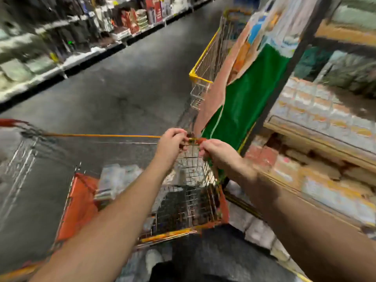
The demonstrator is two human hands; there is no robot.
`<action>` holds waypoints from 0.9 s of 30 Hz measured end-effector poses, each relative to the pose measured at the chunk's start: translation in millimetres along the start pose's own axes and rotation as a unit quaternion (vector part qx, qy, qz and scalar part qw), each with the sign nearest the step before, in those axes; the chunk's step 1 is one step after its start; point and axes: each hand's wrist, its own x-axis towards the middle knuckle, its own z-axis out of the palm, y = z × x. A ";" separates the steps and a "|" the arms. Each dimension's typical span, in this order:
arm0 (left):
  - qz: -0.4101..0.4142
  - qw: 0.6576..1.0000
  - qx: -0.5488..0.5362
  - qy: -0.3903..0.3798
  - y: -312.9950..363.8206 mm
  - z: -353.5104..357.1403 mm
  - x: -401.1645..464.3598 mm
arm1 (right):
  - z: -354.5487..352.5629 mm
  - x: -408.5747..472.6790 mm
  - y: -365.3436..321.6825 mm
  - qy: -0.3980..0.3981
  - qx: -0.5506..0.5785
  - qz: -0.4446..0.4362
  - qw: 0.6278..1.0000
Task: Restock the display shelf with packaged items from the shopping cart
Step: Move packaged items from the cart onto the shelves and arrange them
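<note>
The frame is motion-blurred. A wire shopping cart [184,197] with orange and yellow trim stands right below me. Pale packaged items [117,179] lie in its basket. My left hand [172,145] and my right hand [218,152] meet at the cart's far right corner, fingers closed on the rim there. The display shelf [317,139] runs along the right, its wooden boards stacked with wrapped packs. A dark upright post [284,78] of the shelf rises just beyond my right hand.
A second wire cart with a yellow rim [203,64] is parked ahead beside the shelf. A green and pink hanging sheet [244,94] drapes between it and the post. The dark aisle floor [126,88] stretches ahead, with stocked shelving [61,49] along the left.
</note>
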 end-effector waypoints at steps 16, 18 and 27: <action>-0.421 0.884 -0.096 0.180 -265.8 -284.7 44.9 | 295.9 105.2 107.0 -0.168 -0.111 0.300 0.932; -0.454 0.861 -0.134 0.186 -284.9 -300.2 50.7 | 318.0 120.4 125.5 -0.165 -0.096 0.323 0.927; -0.503 0.805 -0.261 0.174 -320.0 -317.3 75.1 | 384.8 155.6 141.2 -0.133 -0.059 0.395 0.907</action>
